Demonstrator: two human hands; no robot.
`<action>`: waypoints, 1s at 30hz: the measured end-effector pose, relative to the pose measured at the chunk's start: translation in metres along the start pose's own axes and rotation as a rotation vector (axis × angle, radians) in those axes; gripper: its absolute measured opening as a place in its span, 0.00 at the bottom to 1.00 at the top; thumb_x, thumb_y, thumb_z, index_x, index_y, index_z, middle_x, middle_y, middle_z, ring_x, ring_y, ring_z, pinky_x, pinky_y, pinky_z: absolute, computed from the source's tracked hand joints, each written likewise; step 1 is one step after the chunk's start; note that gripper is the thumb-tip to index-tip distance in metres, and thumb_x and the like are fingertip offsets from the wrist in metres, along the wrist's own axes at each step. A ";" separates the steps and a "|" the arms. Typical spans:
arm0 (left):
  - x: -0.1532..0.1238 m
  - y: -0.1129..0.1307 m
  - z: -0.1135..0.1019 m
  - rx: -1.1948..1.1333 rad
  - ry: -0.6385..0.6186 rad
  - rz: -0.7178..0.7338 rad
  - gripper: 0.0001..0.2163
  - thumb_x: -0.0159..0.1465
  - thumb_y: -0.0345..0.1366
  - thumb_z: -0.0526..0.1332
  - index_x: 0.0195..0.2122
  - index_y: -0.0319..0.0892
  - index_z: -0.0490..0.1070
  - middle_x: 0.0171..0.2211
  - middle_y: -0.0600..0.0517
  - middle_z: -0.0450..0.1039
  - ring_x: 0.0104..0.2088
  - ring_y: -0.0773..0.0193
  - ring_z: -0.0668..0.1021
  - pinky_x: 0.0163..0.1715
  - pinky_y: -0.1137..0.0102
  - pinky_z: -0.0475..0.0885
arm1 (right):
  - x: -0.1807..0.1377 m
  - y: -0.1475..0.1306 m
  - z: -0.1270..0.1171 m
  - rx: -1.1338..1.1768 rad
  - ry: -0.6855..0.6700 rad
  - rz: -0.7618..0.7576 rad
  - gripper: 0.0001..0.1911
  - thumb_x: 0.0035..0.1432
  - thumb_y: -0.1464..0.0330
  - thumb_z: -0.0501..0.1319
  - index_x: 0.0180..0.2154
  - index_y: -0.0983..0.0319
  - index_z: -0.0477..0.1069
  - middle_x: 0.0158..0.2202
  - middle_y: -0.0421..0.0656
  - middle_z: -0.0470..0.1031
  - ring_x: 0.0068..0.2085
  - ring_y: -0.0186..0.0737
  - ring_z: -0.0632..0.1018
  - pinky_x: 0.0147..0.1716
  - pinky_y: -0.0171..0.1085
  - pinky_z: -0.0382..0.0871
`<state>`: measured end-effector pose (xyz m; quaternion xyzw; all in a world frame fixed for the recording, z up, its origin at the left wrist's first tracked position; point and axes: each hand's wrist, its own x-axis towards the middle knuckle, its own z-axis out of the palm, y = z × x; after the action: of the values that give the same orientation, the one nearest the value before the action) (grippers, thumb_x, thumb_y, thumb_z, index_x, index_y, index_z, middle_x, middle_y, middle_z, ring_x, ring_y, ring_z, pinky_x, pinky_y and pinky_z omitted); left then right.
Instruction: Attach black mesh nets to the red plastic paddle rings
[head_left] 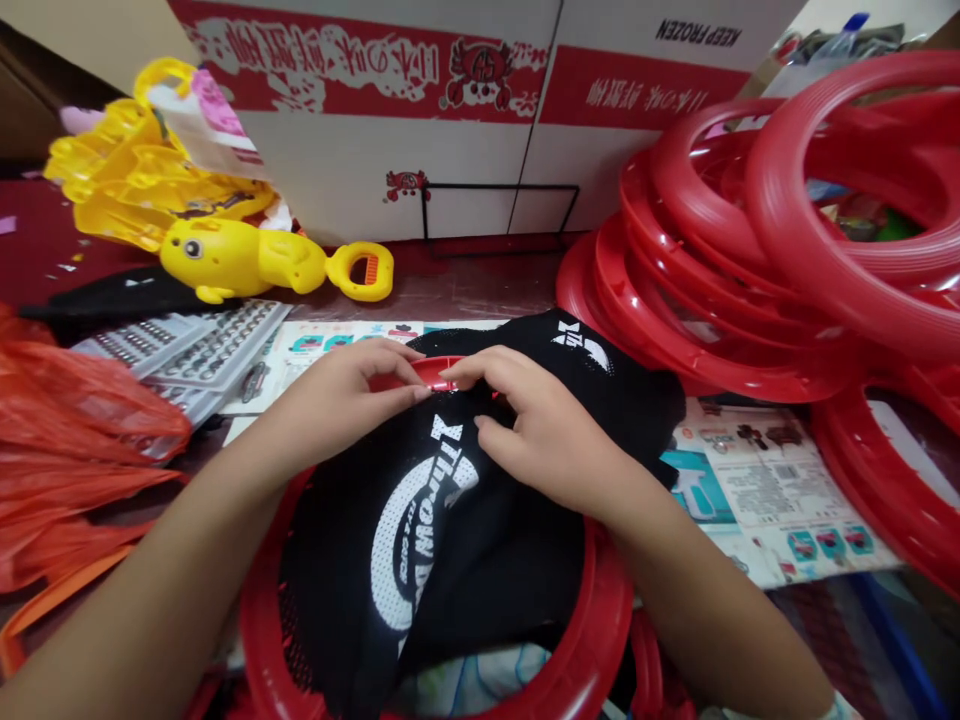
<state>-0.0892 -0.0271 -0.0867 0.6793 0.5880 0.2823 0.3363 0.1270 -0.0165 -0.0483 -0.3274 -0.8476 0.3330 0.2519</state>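
A red plastic ring [604, 610] lies before me with black cloth [517, 570] draped over it, printed in white with "Throw" lettering. At the ring's far rim, my left hand [367, 395] pinches the cloth edge between thumb and fingers. Close beside it, my right hand [536, 420] curls over the same rim with its index fingertip on the red plastic and cloth; its thumb sits lower on the fabric. Part of the rim is hidden beneath my hands and the cloth. More black cloth with white print spreads beyond my right hand.
Red rings [720, 330] are piled at the right. A yellow animal-shaped toy [247, 260] and yellow plastic parts [112, 170] lie at the back left, above trays of small round pieces [217, 350]. An orange plastic bag [67, 440] is at left. A white-and-red carton [337, 170] stands behind.
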 end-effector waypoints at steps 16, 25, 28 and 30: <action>-0.011 0.001 0.002 -0.077 0.043 0.075 0.07 0.64 0.40 0.58 0.32 0.44 0.70 0.49 0.51 0.71 0.49 0.59 0.73 0.54 0.60 0.66 | 0.005 -0.003 0.006 -0.246 -0.003 0.229 0.09 0.57 0.68 0.65 0.26 0.61 0.71 0.27 0.39 0.74 0.36 0.38 0.69 0.38 0.37 0.59; -0.010 0.000 0.008 -0.027 0.107 0.097 0.06 0.64 0.38 0.57 0.32 0.43 0.69 0.45 0.51 0.71 0.45 0.61 0.73 0.50 0.63 0.67 | 0.008 0.003 0.014 -0.442 -0.072 0.060 0.15 0.62 0.74 0.53 0.44 0.58 0.76 0.35 0.42 0.77 0.38 0.42 0.67 0.38 0.41 0.52; -0.009 0.004 0.009 0.024 0.130 0.109 0.07 0.64 0.37 0.56 0.31 0.43 0.69 0.42 0.51 0.71 0.43 0.62 0.73 0.48 0.65 0.67 | 0.007 0.006 0.015 -0.510 -0.058 0.029 0.15 0.62 0.72 0.54 0.43 0.58 0.78 0.33 0.44 0.77 0.38 0.42 0.66 0.37 0.42 0.52; -0.009 0.006 0.009 0.051 0.136 0.115 0.07 0.64 0.37 0.56 0.30 0.42 0.68 0.40 0.51 0.71 0.42 0.63 0.73 0.47 0.66 0.67 | 0.007 0.007 0.015 -0.527 -0.057 0.024 0.15 0.62 0.72 0.54 0.44 0.58 0.78 0.33 0.44 0.76 0.37 0.42 0.65 0.37 0.42 0.52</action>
<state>-0.0792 -0.0374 -0.0873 0.6995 0.5766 0.3316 0.2613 0.1152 -0.0137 -0.0615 -0.3821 -0.9080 0.1127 0.1301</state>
